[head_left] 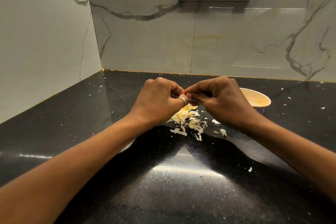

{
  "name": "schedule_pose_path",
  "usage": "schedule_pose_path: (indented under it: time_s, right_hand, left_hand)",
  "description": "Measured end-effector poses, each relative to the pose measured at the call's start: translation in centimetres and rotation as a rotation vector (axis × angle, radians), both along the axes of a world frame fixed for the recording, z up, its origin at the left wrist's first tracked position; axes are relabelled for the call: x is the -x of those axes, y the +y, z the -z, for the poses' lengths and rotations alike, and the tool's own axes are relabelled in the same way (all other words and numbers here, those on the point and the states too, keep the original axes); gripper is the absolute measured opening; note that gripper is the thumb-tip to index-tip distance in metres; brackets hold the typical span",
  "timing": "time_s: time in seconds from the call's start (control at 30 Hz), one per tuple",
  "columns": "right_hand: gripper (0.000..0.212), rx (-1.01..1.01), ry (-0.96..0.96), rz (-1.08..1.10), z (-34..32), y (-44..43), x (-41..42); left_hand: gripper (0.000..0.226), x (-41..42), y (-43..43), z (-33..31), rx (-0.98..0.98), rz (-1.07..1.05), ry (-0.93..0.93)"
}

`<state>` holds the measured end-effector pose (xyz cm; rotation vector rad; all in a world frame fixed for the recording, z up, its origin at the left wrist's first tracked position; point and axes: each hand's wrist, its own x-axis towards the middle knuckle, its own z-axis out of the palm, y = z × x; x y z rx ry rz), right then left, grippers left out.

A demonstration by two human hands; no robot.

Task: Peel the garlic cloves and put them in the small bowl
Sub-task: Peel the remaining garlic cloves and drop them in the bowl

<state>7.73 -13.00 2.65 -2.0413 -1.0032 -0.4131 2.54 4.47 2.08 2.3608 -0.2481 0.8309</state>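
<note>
Two hands: left hand (160, 100) and right hand (222, 100) meet fingertip to fingertip above the black countertop (72, 114), held clear of it.
Left fingers: curled in tight, thumb and forefinger pinching a small thing; a ring (182, 100) on one finger.
Right fingers: curled the same way, thumb and forefinger tips nipping that same thing from the other side.
Garlic clove (185, 94): only a sliver shows between the fingertips; the rest is hidden, so how much skin is left cannot be told.
Small bowl (263, 94): on the counter to the right, just behind the right hand and partly covered by it; something pale inside, count unclear.
Peels (189, 120): loose heap of papery skins directly under the hands, flakes scattered wider.
Step, judged: peeling under way; this clove is not yet in the bowl.
Handling, judged: clove light, firm, likely slick once bare; skin thin, dry, apt to tear in scraps.
Where to hold, judged: steady the body with one pinch, lift the skin from a tip with the other nail.
</note>
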Motion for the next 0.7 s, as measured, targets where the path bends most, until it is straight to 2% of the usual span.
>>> schedule_pose_path:
  time_s: [0.17, 0.27, 0.5, 0.7]
  right_hand:
    - [0.014, 0.021, -0.080, 0.012, 0.14, 0.19, 0.17]
    - [0.011, -0.004, -0.088, 0.029, 0.15, 0.30, 0.21]
    - [0.009, -0.079, -0.007, 0.028, 0.04, 0.10, -0.06]
    - [0.011, -0.204, 0.207, -0.034, -0.28, -0.14, 0.13]
  left_hand:
    - [0.010, -0.11, -0.08, 0.04, 0.077, -0.002, 0.068]
    - [0.010, -0.20, -0.11, -0.02, 0.253, 0.024, 0.176]
    - [0.017, -0.04, -0.49, -0.51, 0.687, 0.149, 0.408]
    - [0.018, 0.07, -0.51, -0.83, 0.846, 0.187, 0.461]
